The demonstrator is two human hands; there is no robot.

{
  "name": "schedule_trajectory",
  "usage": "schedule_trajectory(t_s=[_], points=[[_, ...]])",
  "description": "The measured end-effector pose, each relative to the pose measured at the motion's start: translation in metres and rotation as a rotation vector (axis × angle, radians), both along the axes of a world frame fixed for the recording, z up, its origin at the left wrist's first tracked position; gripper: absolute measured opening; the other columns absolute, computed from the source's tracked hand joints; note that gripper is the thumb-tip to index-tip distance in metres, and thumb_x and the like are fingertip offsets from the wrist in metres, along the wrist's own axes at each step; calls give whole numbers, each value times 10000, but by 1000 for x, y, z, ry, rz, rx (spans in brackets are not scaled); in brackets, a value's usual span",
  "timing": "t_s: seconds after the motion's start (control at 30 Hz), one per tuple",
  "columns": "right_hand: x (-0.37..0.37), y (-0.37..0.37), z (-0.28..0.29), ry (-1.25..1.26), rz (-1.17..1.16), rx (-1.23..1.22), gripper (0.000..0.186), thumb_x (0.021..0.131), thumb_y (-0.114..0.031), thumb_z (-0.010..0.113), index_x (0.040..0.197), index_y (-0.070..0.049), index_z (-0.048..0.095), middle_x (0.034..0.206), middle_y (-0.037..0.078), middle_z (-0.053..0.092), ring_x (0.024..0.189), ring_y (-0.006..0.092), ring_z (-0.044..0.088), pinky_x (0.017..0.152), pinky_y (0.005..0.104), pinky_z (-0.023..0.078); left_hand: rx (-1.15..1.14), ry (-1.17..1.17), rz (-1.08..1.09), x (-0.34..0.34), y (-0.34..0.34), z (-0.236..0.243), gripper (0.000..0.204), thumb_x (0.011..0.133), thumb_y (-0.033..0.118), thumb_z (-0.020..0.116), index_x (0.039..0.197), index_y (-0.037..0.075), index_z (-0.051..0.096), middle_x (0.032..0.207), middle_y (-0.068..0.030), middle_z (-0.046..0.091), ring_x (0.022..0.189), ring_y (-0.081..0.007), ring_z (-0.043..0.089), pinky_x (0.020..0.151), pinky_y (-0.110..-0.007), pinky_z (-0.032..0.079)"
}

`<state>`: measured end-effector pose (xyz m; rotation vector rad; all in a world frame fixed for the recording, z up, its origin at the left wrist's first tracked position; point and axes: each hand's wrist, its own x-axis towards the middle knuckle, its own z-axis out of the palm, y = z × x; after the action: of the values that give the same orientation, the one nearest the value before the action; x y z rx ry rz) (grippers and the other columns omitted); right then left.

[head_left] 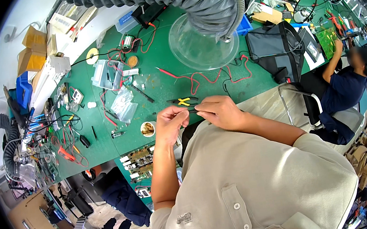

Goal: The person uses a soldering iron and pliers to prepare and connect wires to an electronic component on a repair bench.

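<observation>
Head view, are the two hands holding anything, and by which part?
A thin dark piece, seemingly pinched at one end by the left hand and the other by the right hand; its kind is unclear.

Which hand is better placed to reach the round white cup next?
Probably the left hand: it is close to the round white cup, while the right hand is farther across.

hands [222, 111]: holding dark piece [192, 111] | pliers [184, 101]: on green tabletop [162, 87]
</observation>
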<state>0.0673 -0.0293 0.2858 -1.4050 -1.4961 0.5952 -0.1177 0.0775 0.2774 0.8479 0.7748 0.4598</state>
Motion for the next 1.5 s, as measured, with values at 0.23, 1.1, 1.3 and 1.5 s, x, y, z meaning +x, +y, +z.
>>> schedule_trajectory(t_s=[0.23, 1.1, 1.3, 1.5], points=[[-5, 10, 14, 445, 37, -307, 147, 930, -133, 617, 954, 8, 649, 729, 37, 570, 611, 116, 499, 533, 282, 410, 134, -289, 107, 8, 8, 12, 217, 936, 137, 633, 1075, -30, 631, 675, -29, 547, 582, -111, 475, 532, -265, 372], [-13, 11, 5, 1086, 261, -558, 216, 995, -165, 525, 970, 34, 608, 624, -39, 420, 529, 49, 313, 472, 236, 268, 299, -60, 358, 27, -13, 4, 173, 958, 136, 611, 845, 6, 594, 700, -25, 574, 504, -52, 426, 487, -211, 359], [-15, 20, 20, 701, 137, -420, 243, 972, -169, 537, 807, 7, 566, 602, -3, 443, 536, 85, 361, 477, 273, 308, 257, -142, 318, 24, -4, 14, 226, 976, 192, 591, 913, -24, 603, 667, 3, 512, 557, -64, 421, 519, -233, 359], [-21, 21, 23, 499, 110, -323, 259, 967, -174, 538, 794, 19, 526, 607, 107, 424, 544, 167, 374, 503, 342, 343, 377, -49, 310, 24, -1, 20, 220, 976, 168, 585, 901, -38, 610, 712, -17, 538, 546, -67, 418, 512, -228, 355]])
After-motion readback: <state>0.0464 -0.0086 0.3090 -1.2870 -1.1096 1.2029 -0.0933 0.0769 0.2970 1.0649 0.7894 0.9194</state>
